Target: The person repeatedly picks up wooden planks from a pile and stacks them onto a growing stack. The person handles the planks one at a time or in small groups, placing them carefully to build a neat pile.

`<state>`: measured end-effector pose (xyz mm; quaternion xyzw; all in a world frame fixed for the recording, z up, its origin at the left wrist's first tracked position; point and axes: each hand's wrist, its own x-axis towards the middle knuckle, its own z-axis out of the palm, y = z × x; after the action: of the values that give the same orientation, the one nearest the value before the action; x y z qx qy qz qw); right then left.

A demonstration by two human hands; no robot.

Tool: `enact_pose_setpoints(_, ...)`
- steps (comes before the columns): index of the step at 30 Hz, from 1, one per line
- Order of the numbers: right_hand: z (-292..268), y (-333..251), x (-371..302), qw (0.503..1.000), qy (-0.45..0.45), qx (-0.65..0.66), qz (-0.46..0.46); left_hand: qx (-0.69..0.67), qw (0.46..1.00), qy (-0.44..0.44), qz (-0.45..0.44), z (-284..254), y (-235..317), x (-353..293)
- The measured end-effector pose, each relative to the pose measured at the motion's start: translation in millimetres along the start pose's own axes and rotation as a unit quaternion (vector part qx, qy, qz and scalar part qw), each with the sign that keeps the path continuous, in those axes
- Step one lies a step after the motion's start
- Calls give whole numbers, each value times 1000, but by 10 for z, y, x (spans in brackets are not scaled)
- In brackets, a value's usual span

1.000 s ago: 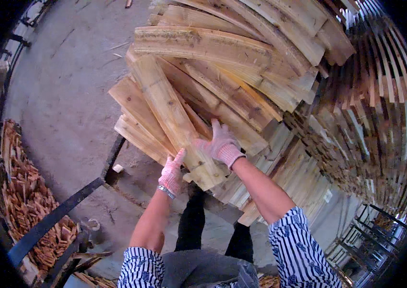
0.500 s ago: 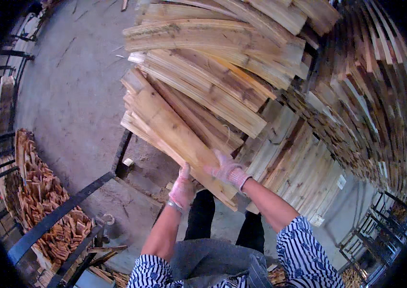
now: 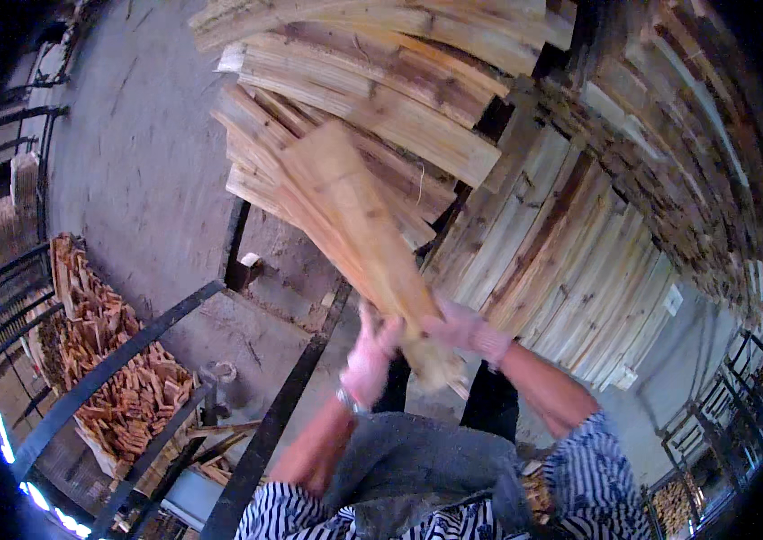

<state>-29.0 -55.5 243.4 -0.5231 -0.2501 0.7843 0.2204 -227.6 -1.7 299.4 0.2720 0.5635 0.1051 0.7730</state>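
A pale wooden board (image 3: 359, 220) slants over a stack of similar planks (image 3: 264, 148), its near end close to my body and blurred by motion. In a thin, pinkish glove, my left hand (image 3: 372, 355) closes on the board's left edge near that end. My right hand (image 3: 467, 329), gloved alike, grips the opposite edge, with its thumb side against the wood. Several loose planks (image 3: 363, 85) lie fanned out beyond the held board. The undersides of both hands are hidden.
A flat layer of boards (image 3: 561, 261) lies to the right, beside a tall curved stack of planks (image 3: 669, 171). Black metal bars (image 3: 129, 369) cross the left side, in front of a bin of short wood offcuts (image 3: 120, 360). A metal rack (image 3: 714, 405) stands at lower right.
The held board has been pulled toward my body and turned steeper, its far end sliding back over the stack. Both hands moved nearer and rightward. The view shifted.
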Motion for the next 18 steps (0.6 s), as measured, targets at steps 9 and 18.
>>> enact_pose_setpoints(9,589,950,-1153,975,-56,196,90,-235,956,89,-154,-210,-691,-179)
enact_pose_setpoints(18,83,65,-1041,982,156,27,-101,-112,989,63,-76,539,-398,-403)
